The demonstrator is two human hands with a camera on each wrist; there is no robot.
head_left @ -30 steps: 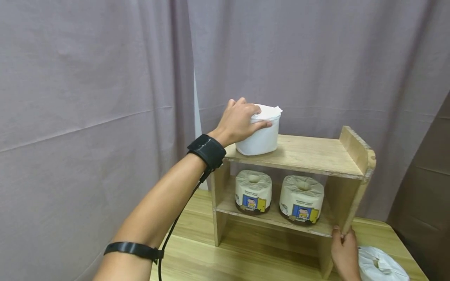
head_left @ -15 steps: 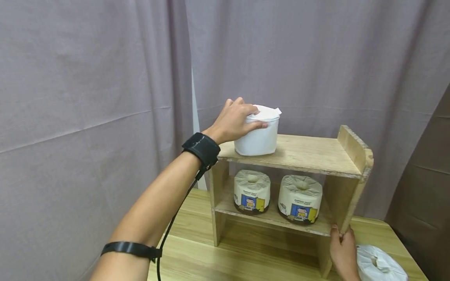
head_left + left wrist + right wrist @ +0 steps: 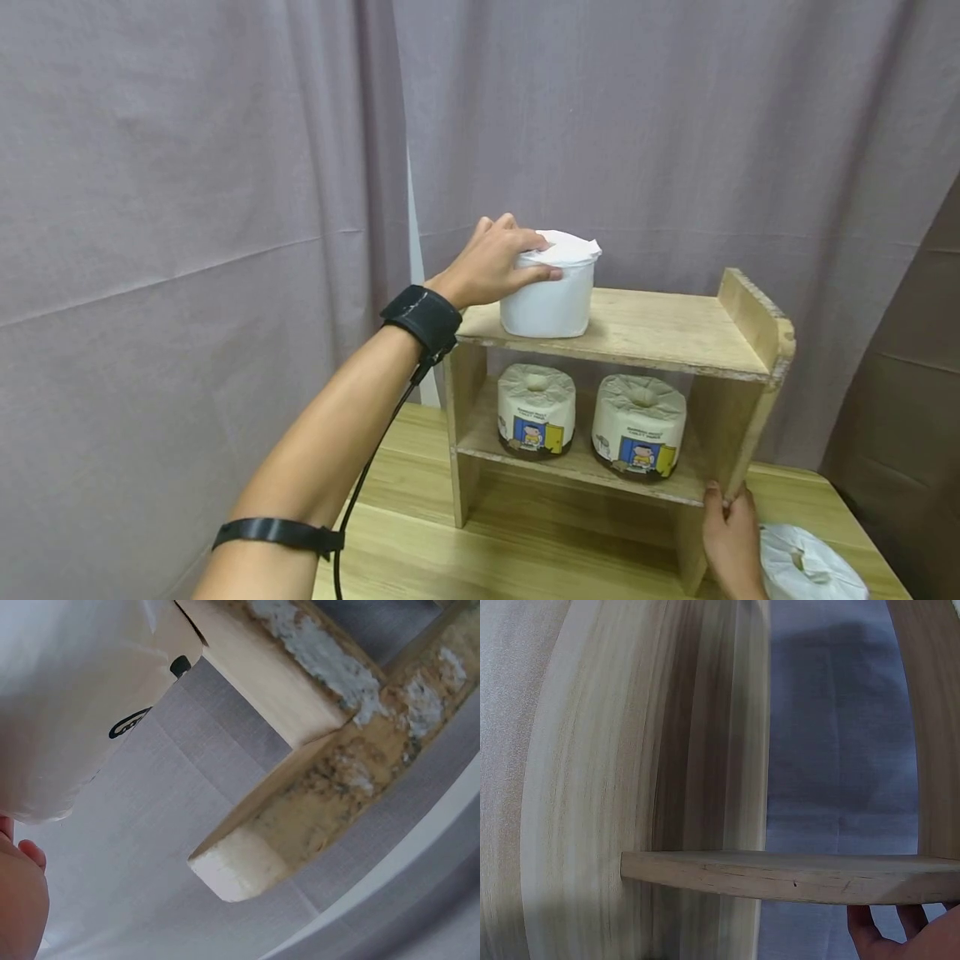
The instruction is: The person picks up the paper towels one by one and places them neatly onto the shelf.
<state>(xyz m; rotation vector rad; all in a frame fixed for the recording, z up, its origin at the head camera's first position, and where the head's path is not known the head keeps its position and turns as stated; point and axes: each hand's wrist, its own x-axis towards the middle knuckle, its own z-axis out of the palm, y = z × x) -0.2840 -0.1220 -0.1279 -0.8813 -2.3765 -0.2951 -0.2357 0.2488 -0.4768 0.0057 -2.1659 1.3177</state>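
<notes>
A white wrapped toilet roll (image 3: 553,307) sits upright near the left end of the wooden shelf unit's top board (image 3: 667,329). My left hand (image 3: 487,265) grips it from the left, thumb along the near side and index finger over the top. In the left wrist view the roll (image 3: 75,697) shows small black print, and only part of the hand (image 3: 19,892) appears. Low on the unit's right side panel (image 3: 748,417), my right hand (image 3: 733,537) holds the board's edge. The right wrist view shows that hand's fingers (image 3: 866,930) against a wooden board (image 3: 780,877).
Two printed toilet rolls, one left (image 3: 537,412) and one right (image 3: 640,429), stand on the middle shelf. Another white roll (image 3: 813,567) is on the wooden table (image 3: 420,500) at lower right. Grey curtains (image 3: 637,125) hang behind. A black cable (image 3: 367,483) runs along the left forearm.
The white roll has shifted slightly toward the shelf's front edge. My left thumb has slid a little left across it. The right hand keeps its hold on the panel.
</notes>
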